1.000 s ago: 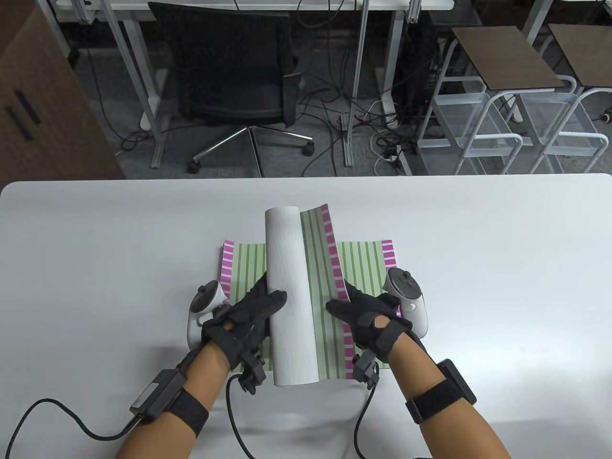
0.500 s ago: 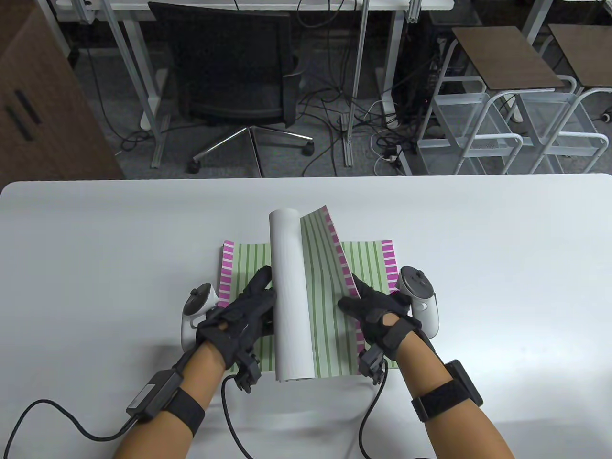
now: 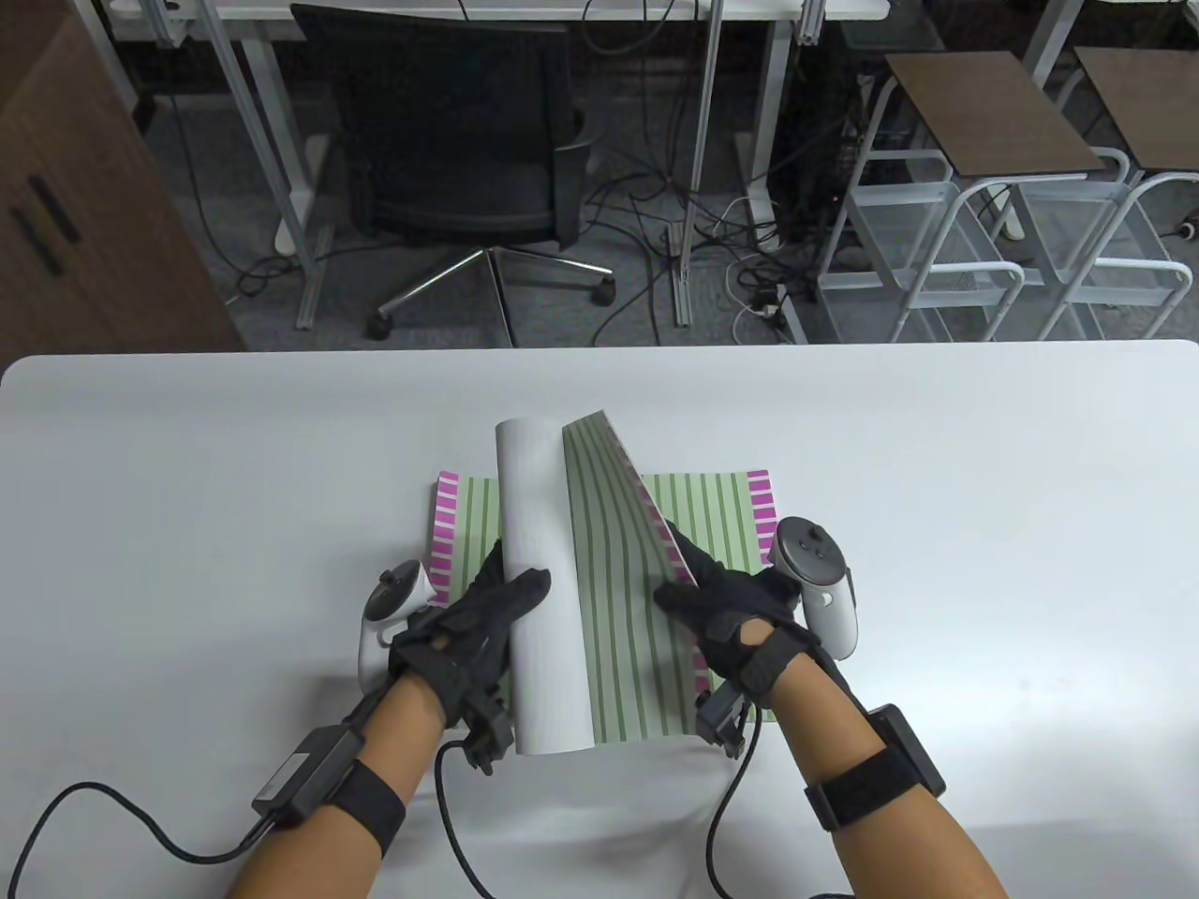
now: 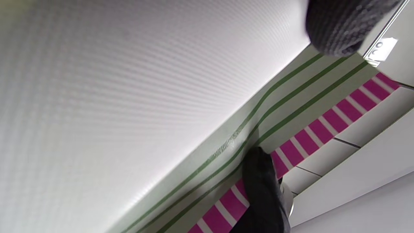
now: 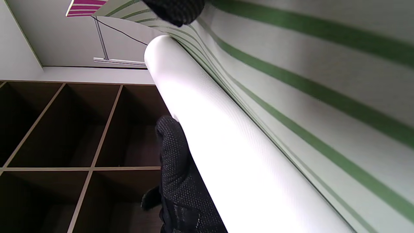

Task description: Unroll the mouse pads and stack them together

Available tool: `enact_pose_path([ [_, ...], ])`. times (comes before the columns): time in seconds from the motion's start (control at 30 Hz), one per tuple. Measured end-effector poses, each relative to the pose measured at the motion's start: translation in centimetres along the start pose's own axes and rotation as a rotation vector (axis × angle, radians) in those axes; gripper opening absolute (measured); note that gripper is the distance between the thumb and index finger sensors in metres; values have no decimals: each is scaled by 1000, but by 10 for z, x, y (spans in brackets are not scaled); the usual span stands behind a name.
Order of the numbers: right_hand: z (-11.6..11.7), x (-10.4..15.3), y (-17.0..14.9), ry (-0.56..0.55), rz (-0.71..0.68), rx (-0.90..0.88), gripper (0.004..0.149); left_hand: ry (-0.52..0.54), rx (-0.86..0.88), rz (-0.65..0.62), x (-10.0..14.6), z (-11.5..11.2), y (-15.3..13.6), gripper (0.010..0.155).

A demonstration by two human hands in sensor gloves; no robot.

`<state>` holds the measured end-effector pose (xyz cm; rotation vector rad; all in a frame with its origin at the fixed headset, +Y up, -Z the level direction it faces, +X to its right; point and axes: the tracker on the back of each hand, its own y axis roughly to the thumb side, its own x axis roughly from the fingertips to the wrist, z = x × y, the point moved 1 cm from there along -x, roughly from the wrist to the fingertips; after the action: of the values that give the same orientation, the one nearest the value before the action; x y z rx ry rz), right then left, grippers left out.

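Note:
A flat mouse pad (image 3: pixel 721 510) with green stripes and magenta-checked edges lies on the white table (image 3: pixel 187 487). Above it I hold a second pad of the same pattern, half unrolled. Its white rolled part (image 3: pixel 536 581) is on the left, and its unrolled striped sheet (image 3: pixel 618 581) slopes up to the right. My left hand (image 3: pixel 478 623) grips the roll near its front end. My right hand (image 3: pixel 721 609) pinches the sheet's magenta edge. The roll's white textured back fills the left wrist view (image 4: pixel 129 97). The right wrist view shows the roll (image 5: pixel 226 142) and the sheet (image 5: pixel 323 81).
A dark office chair (image 3: pixel 459 150), metal desk legs and cables stand on the floor behind the table. Two white stools with brown tops (image 3: pixel 993 112) are at the back right. A brown cabinet (image 3: pixel 75 206) stands at the back left.
The roll has shifted left with my left hand, so more striped sheet is unrolled between my hands. My right hand has moved right and holds the edge lifted.

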<state>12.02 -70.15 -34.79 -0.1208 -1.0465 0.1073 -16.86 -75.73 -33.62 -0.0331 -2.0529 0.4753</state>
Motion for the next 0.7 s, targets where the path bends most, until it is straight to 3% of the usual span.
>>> enact_pose_path([
  [0.37, -7, 4, 11, -5, -33, -36, 65, 3, 16, -27, 3, 15, 1, 82],
  [0.57, 1, 3, 16, 18, -47, -18, 65, -48, -35, 4, 0, 10, -3, 108],
  [0.7, 0, 4, 18, 14, -51, -20, 64, 2, -26, 17, 1, 13, -4, 107],
])
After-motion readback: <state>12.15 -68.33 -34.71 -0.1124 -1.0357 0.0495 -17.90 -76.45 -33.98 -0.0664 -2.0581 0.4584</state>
